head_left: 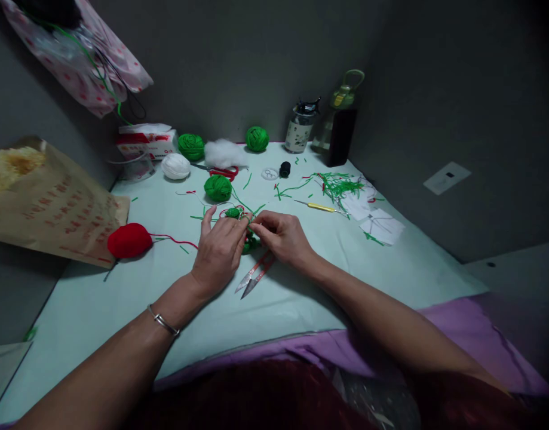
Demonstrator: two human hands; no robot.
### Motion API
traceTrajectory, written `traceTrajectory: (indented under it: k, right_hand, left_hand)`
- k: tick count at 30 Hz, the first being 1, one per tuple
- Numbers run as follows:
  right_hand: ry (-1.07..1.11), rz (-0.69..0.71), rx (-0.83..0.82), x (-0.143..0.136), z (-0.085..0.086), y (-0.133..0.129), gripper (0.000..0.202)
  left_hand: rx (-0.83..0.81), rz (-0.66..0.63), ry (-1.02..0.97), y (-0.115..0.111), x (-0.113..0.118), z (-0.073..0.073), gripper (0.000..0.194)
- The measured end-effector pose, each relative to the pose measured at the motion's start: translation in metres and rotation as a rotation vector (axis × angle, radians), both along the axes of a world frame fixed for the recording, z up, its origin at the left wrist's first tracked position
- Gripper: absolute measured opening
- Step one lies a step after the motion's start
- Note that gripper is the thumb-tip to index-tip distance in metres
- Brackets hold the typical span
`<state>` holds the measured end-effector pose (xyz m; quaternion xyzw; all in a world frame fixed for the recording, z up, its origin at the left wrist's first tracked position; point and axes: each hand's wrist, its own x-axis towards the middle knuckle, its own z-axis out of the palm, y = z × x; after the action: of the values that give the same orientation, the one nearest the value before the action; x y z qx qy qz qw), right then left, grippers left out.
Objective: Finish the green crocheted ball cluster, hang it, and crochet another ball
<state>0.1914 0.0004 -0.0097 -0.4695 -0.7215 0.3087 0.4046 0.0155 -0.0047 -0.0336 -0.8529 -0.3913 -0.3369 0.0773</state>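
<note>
Nearest: a pair of metal thread snips with reddish handles (pixel 252 279) lies on the pale, cloth-like surface (pixel 346 269), blades toward the wearer, handles running beneath the right hand (pixel 281 234).

Working point: a small green-and-red yarn piece (pixel 250 242) sits between the hands, partly hidden. The left hand (pixel 219 246), back upward, holds it under bent fingers. The right hand's thumb and forefinger are pinched narrow on yarn at its edge; whether a fine tool is there too is too small to tell.

Step in hand (judged): fingertip handling of loose yarn at the piece. Next move likely calls for a steady left hold and a fine right pinch, handles kept clear.

Left of the left hand: a smooth red yarn ball (pixel 129 240), its strand leading toward that hand.

Beyond the left hand: a round green yarn ball (pixel 218 188). Beyond and right of the right hand: a slim yellow-handled hook tool (pixel 321 207), then a tangled heap of green yarn clippings (pixel 342 186).
</note>
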Motion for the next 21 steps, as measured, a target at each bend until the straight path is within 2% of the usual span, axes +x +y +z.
traceTrajectory:
  k: [12, 17, 21]
  right_hand:
    - [-0.026, 0.0, -0.048, 0.0, -0.008, 0.008, 0.021]
    - [0.032, 0.019, -0.074, -0.001, -0.007, 0.006, 0.018]
    - [0.156, 0.055, -0.186, -0.001, -0.003, 0.005, 0.021]
  left_hand:
    - [-0.178, -0.017, -0.044, -0.001, 0.003, -0.004, 0.034]
    - [-0.337, -0.037, -0.272, 0.004, -0.001, -0.005, 0.026]
    - [-0.419, -0.077, -0.515, 0.009, -0.004, -0.005, 0.021]
